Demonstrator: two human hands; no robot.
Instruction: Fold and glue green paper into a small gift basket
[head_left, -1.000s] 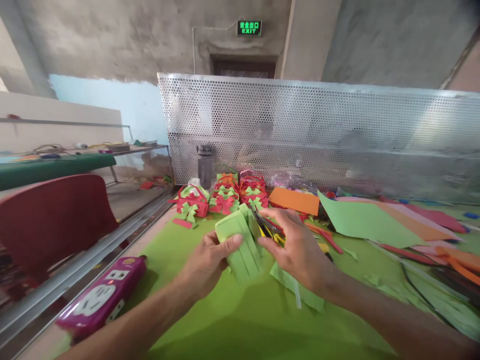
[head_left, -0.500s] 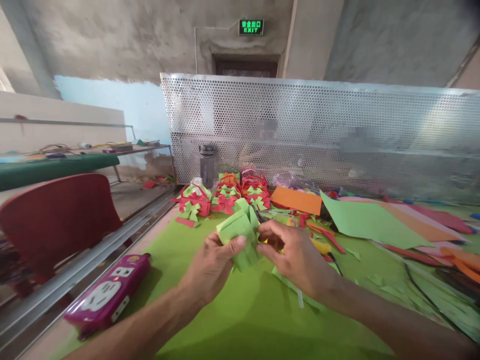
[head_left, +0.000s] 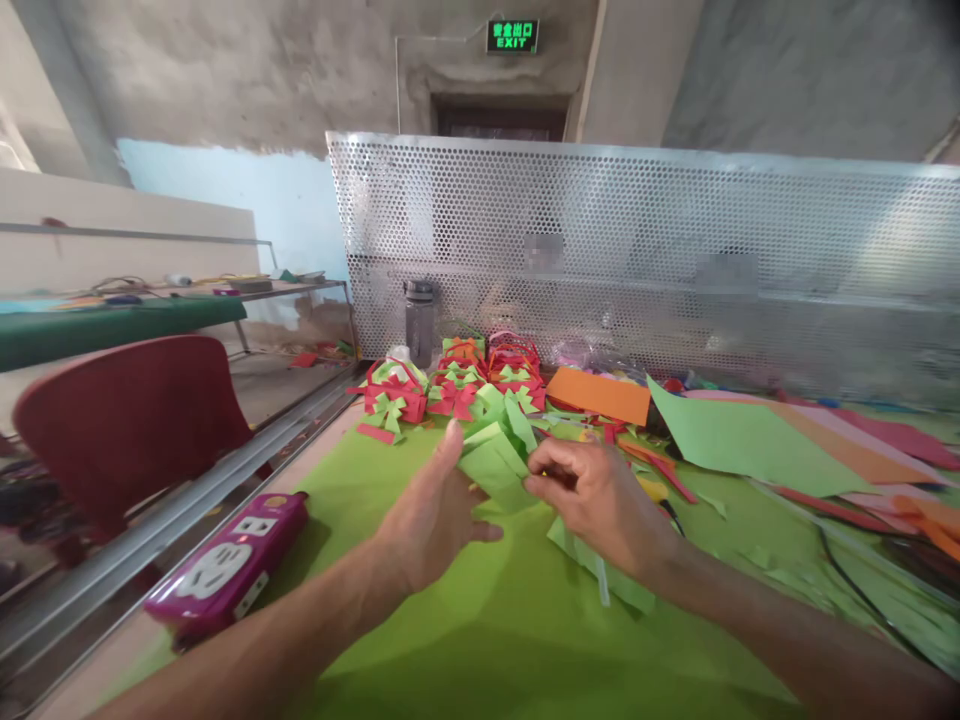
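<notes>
Both of my hands hold a folded, slit piece of light green paper (head_left: 501, 452) just above the green table cover (head_left: 465, 640). My left hand (head_left: 435, 515) lies against the paper's left side with its fingers stretched upward. Pinched on the paper's right edge is my right hand (head_left: 596, 500), its fingers curled. Beneath the right hand lie loose green paper scraps (head_left: 600, 575).
Several finished red-and-green paper baskets (head_left: 450, 385) stand at the back by a grey bottle (head_left: 420, 320) and a perforated metal screen (head_left: 645, 250). Orange (head_left: 600, 395), green (head_left: 742, 440) and pink sheets spread to the right. A magenta power strip (head_left: 229, 565) lies at the left edge beside a red chair (head_left: 127, 420).
The green paper has gone from a flat slit strip to a bunched, folded shape. My left fingers have straightened up along it, and both hands have drifted slightly right.
</notes>
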